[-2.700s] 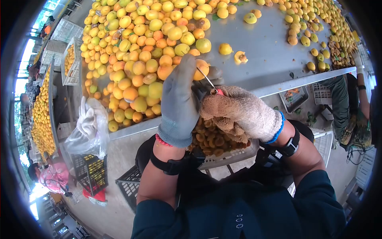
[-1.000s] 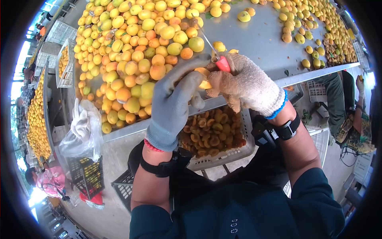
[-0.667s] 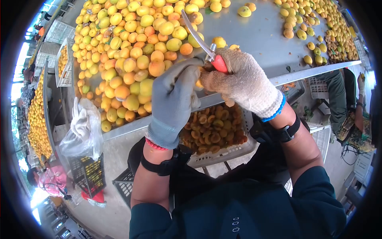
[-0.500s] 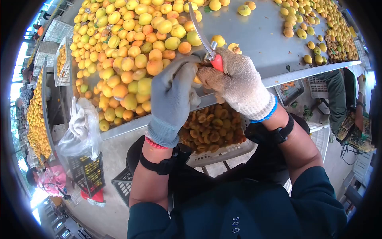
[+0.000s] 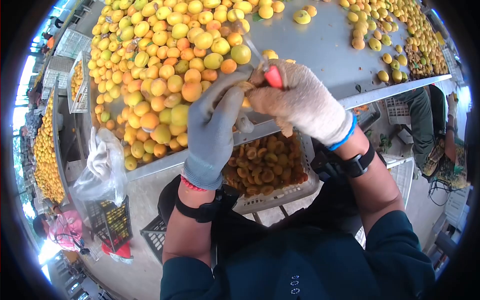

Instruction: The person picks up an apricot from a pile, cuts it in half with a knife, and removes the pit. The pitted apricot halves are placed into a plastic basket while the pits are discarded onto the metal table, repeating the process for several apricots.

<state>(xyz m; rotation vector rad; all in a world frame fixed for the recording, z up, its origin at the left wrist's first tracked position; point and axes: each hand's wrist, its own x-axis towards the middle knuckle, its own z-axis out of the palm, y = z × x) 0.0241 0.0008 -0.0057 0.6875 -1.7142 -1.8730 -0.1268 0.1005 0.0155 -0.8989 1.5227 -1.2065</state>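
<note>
My left hand (image 5: 215,120), in a grey glove, is closed around a small apricot (image 5: 245,86), of which only a little shows between the hands. In a white and brown glove, my right hand (image 5: 300,97) grips a knife (image 5: 273,77) by its red handle. The curved blade points up and away over the fruit, slightly blurred. Both hands touch near the table's edge, above a crate (image 5: 312,187) of cut apricot halves (image 5: 267,165). A large heap of whole apricots (image 5: 160,80) lies on the metal table (image 5: 320,45) beyond my left hand.
A plastic bag with white gloves (image 5: 102,162) hangs at the table's left edge. Below it stands a black crate (image 5: 110,222). One person in pink (image 5: 65,227) is at the lower left, another person (image 5: 442,145) at the right. More apricots (image 5: 422,50) lie at the far right.
The knife has turned, its handle now showing more and its blade blurred. My right hand and wrist have shifted slightly right and down. My left hand stays closed at nearly the same place.
</note>
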